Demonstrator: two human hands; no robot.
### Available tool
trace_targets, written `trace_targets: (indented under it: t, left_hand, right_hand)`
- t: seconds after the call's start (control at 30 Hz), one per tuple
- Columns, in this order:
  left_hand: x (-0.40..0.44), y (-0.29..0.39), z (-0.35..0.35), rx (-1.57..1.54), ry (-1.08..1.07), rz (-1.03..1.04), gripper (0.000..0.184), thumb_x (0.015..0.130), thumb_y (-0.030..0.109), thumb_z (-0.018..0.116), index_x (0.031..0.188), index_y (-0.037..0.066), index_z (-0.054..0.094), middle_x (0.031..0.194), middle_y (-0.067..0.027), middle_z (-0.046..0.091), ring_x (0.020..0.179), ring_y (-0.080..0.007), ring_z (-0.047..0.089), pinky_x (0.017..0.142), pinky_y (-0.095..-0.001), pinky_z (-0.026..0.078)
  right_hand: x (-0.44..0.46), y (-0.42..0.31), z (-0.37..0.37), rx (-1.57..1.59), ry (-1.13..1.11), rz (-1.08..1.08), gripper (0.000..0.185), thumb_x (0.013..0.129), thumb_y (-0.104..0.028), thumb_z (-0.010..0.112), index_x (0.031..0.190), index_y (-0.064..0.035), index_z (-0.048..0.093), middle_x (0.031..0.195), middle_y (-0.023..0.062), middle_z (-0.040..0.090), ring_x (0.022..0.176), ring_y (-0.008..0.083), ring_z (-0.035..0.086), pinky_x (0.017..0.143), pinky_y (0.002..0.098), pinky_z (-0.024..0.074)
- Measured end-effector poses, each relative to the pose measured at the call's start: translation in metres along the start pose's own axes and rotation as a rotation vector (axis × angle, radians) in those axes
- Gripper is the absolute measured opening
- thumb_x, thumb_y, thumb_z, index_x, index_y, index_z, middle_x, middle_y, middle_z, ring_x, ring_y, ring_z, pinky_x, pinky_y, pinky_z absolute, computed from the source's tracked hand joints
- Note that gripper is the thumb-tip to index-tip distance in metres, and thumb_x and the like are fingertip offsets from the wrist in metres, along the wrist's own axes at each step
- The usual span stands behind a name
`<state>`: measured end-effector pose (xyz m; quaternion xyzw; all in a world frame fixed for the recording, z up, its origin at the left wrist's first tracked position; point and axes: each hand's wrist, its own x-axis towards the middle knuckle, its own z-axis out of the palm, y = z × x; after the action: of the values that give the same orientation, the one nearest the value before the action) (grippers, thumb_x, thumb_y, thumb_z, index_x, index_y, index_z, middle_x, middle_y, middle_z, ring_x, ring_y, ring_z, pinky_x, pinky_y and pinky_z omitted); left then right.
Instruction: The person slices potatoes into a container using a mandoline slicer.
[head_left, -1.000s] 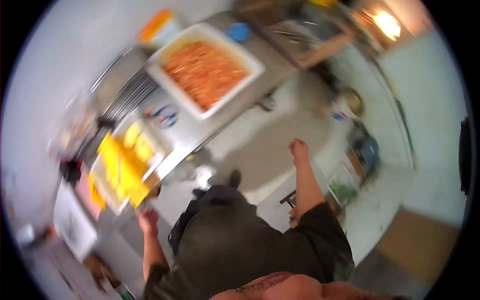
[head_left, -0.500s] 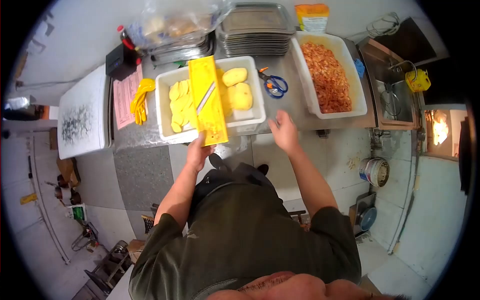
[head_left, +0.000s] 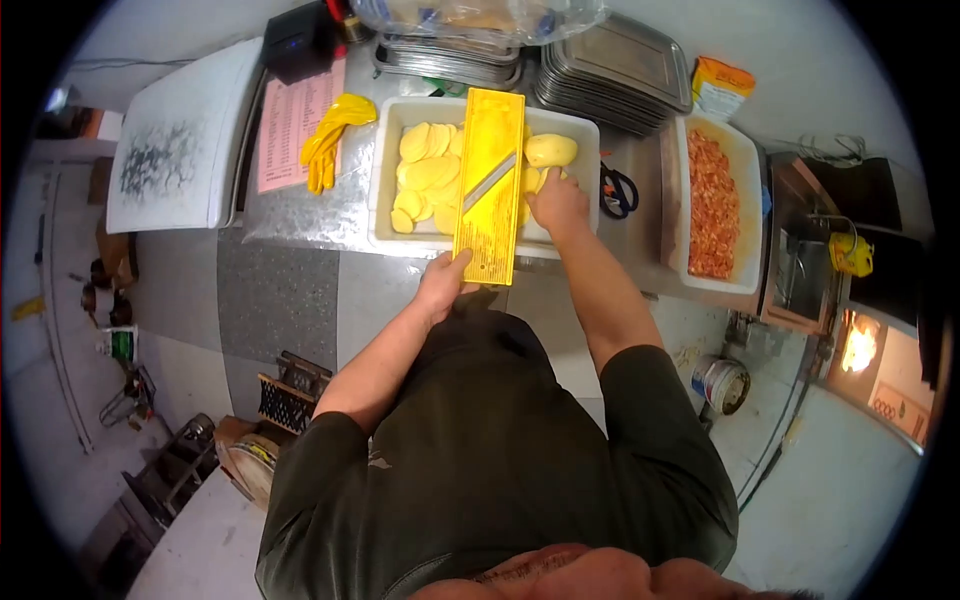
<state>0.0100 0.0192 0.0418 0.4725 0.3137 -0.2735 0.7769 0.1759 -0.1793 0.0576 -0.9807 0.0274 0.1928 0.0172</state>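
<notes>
My left hand (head_left: 443, 287) grips the near end of a yellow mandoline slicer (head_left: 492, 180), which lies lengthwise across a white tub (head_left: 385, 215). A slanted metal blade crosses the slicer's middle. In the tub, left of the slicer, lie several potato slices (head_left: 430, 170). Over its right part, my right hand (head_left: 562, 207) has its fingers curled on a peeled potato (head_left: 542, 178), mostly hidden beneath them. Another peeled potato (head_left: 551, 150) lies just beyond the fingers.
Blue-handled scissors (head_left: 620, 193) lie right of the tub. Farther right stands a white tub (head_left: 752, 215) of reddish meat (head_left: 712, 205), then a sink (head_left: 800, 265). Yellow gloves (head_left: 335, 140) rest on a pink sheet (head_left: 285, 150) at left. Stacked metal trays (head_left: 620, 70) stand behind.
My right hand has moved from in front of the counter into the tub, onto a potato. My left hand still holds the slicer. The camera view has shifted and turned.
</notes>
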Motion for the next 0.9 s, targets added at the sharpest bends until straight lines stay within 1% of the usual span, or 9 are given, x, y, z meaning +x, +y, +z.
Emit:
trace_targets:
  t: [0.03, 0.17, 0.27, 0.37, 0.47, 0.5, 0.63, 0.73, 0.9]
  left_hand:
    - [0.001, 0.003, 0.001, 0.008, 0.0, 0.002, 0.031, 0.104, 0.032, 0.053, 0.119, 0.006, 0.059, 0.11, -0.0053, 0.069, 0.096, -0.0151, 0.067, 0.078, -0.0305, 0.055]
    - [-0.002, 0.005, 0.008, -0.016, 0.065, -0.009, 0.033, 0.103, 0.032, 0.053, 0.12, 0.004, 0.059, 0.109, -0.0072, 0.07, 0.096, -0.0164, 0.068, 0.077, -0.0317, 0.057]
    - [0.002, 0.003, 0.005, 0.044, 0.087, -0.005, 0.034, 0.104, 0.032, 0.052, 0.12, 0.003, 0.059, 0.108, -0.0075, 0.07, 0.094, -0.0166, 0.068, 0.076, -0.0315, 0.058]
    - [0.005, 0.001, 0.007, 0.054, 0.112, 0.041, 0.034, 0.104, 0.031, 0.052, 0.12, 0.002, 0.059, 0.108, -0.0076, 0.07, 0.092, -0.0166, 0.069, 0.074, -0.0312, 0.058]
    - [0.001, -0.001, 0.012, 0.031, 0.119, 0.053, 0.034, 0.104, 0.032, 0.052, 0.12, 0.003, 0.059, 0.107, -0.0074, 0.07, 0.092, -0.0159, 0.068, 0.073, -0.0311, 0.058]
    - [0.003, 0.0, 0.012, 0.014, 0.117, 0.057, 0.034, 0.104, 0.032, 0.051, 0.121, 0.003, 0.059, 0.107, -0.0072, 0.07, 0.092, -0.0158, 0.068, 0.073, -0.031, 0.058]
    - [-0.004, 0.0, 0.018, -0.006, 0.101, 0.053, 0.032, 0.104, 0.031, 0.052, 0.121, 0.005, 0.059, 0.108, -0.0062, 0.07, 0.093, -0.0156, 0.068, 0.075, -0.0317, 0.057]
    - [-0.003, -0.002, 0.022, -0.039, 0.068, 0.035, 0.031, 0.103, 0.031, 0.052, 0.122, 0.007, 0.058, 0.111, -0.0057, 0.069, 0.096, -0.0158, 0.067, 0.077, -0.0328, 0.056]
    - [0.005, -0.003, 0.023, -0.016, 0.012, 0.001, 0.032, 0.102, 0.031, 0.052, 0.123, 0.007, 0.056, 0.117, -0.0063, 0.066, 0.102, -0.0179, 0.065, 0.082, -0.0355, 0.054]
  right_hand:
    - [-0.001, 0.001, -0.001, 0.074, -0.034, 0.026, 0.08, 0.085, -0.048, 0.069, 0.141, -0.0018, 0.035, 0.123, 0.0277, 0.054, 0.105, 0.0414, 0.064, 0.086, 0.048, 0.0536]
    - [0.006, 0.0, 0.015, 0.08, -0.101, 0.078, 0.105, 0.079, -0.052, 0.074, 0.154, -0.0071, 0.014, 0.135, 0.0271, 0.046, 0.117, 0.0363, 0.059, 0.094, 0.0434, 0.0509]
    - [-0.001, 0.006, -0.008, 0.164, -0.153, 0.068, 0.097, 0.08, -0.045, 0.074, 0.152, -0.0061, 0.023, 0.133, 0.0253, 0.049, 0.116, 0.0362, 0.06, 0.094, 0.0426, 0.0506]
    - [0.015, 0.028, 0.014, 0.509, -0.046, -0.055, 0.084, 0.08, -0.036, 0.072, 0.147, -0.005, 0.032, 0.127, 0.0203, 0.057, 0.114, 0.0334, 0.061, 0.094, 0.0422, 0.051]
    - [-0.001, 0.052, -0.004, 1.501, -0.364, -0.062, 0.067, 0.082, -0.03, 0.07, 0.139, -0.004, 0.045, 0.122, 0.0147, 0.062, 0.111, 0.0293, 0.062, 0.094, 0.0432, 0.0509]
    - [-0.021, 0.054, -0.027, 1.758, -0.472, 0.123, 0.054, 0.087, -0.029, 0.064, 0.133, -0.0055, 0.051, 0.121, 0.0112, 0.063, 0.111, 0.0269, 0.062, 0.095, 0.0421, 0.0496]
    - [-0.021, 0.078, -0.004, 2.486, -0.508, 0.041, 0.04, 0.096, -0.031, 0.051, 0.129, -0.0092, 0.055, 0.121, 0.0084, 0.063, 0.115, 0.0271, 0.059, 0.098, 0.0434, 0.0466]
    - [-0.029, 0.071, -0.012, 2.565, -0.418, 0.107, 0.039, 0.094, -0.031, 0.056, 0.126, -0.0101, 0.058, 0.121, 0.0083, 0.064, 0.114, 0.0269, 0.061, 0.095, 0.0444, 0.0499]
    - [-0.047, 0.052, -0.008, 2.488, -0.315, -0.036, 0.039, 0.094, -0.028, 0.058, 0.128, -0.0085, 0.054, 0.121, 0.0079, 0.063, 0.113, 0.0268, 0.06, 0.096, 0.0457, 0.0494]
